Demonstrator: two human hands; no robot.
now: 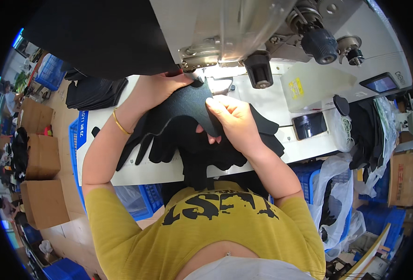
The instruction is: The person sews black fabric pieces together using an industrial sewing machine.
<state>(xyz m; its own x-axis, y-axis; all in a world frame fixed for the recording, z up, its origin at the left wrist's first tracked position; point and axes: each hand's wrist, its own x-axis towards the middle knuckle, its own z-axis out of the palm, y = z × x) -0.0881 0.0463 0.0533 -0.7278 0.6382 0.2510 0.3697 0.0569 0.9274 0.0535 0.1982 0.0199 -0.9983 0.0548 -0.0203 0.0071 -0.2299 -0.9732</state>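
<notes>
Viewing from head camera: black fabric piece (188, 105) spread on white desk (141, 172) just under sewing machine head (225, 32). Left hand (157, 88) flat on fabric's upper left edge near the needle area, fingers together, pressing down rather than gripping. Right hand (232, 119) at fabric's right edge, fingers curled shut, pinching that edge against the thumb. More black fabric bunched below both hands, hanging over desk's near edge. Gold bangle (121, 123) on left wrist.
</notes>
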